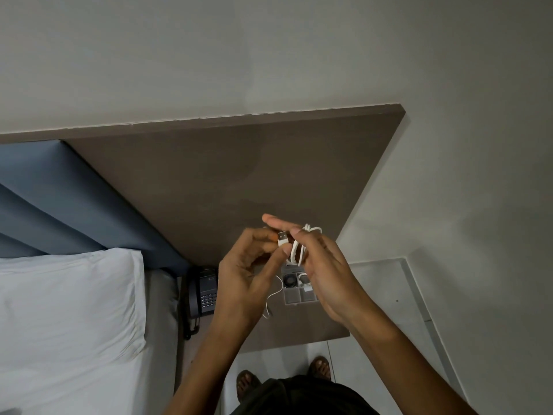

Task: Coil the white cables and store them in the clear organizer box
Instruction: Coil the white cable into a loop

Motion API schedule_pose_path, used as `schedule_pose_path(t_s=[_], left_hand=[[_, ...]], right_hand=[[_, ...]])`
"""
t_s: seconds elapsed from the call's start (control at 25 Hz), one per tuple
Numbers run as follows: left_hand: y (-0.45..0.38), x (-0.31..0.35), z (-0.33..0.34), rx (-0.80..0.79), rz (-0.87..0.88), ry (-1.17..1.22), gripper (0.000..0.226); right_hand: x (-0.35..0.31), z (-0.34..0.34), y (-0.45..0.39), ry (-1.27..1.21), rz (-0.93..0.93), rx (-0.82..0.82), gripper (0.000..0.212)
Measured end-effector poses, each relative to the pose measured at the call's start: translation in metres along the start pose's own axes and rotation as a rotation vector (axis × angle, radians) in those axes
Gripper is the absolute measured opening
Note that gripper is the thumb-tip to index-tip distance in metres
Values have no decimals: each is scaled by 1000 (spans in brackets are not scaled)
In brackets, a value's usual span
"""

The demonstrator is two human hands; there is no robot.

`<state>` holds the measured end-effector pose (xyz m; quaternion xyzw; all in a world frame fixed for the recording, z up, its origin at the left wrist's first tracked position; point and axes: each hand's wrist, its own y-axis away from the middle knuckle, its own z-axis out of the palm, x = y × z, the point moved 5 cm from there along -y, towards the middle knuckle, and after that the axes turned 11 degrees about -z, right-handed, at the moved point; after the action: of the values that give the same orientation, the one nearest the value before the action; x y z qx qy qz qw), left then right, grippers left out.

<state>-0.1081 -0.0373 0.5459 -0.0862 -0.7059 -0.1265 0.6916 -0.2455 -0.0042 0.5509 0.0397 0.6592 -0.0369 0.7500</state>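
A white cable (pixel 300 248) is wound in loops around the fingers of my right hand (pixel 321 262), held up above the bedside table. My left hand (pixel 250 271) pinches the cable's USB plug (pixel 282 238) between thumb and fingers, right beside the coil. Below the hands the clear organizer box (pixel 297 290) lies on the table, partly hidden by my right hand; a dark round item and a white coiled item show in its compartments. Another white cable (pixel 270 298) trails loose on the table to the left of the box.
A dark telephone (pixel 203 295) stands on the brown bedside table (pixel 299 330) left of the box. A bed with a white pillow (pixel 65 319) fills the left side, below a blue headboard (pixel 59 199). My feet (pixel 248 381) stand on the pale floor.
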Motion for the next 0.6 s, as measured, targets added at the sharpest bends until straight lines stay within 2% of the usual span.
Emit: schedule_pose_path(t_s=[0.12,0.32,0.44,0.6], left_hand=[[1,-3,4,26,-40,-15,14],[11,5,15,135,-13,-281,26],[15,15,28,50,55,-518,31],[18,18,35,-98,42,-640,37]], right_hand=[[6,1,1,-32,0,17,44],[11,0,3,-117,31,53,46],[12,-6,3,-156,51,83,46],[17,-9,7,-174,106,100,43]])
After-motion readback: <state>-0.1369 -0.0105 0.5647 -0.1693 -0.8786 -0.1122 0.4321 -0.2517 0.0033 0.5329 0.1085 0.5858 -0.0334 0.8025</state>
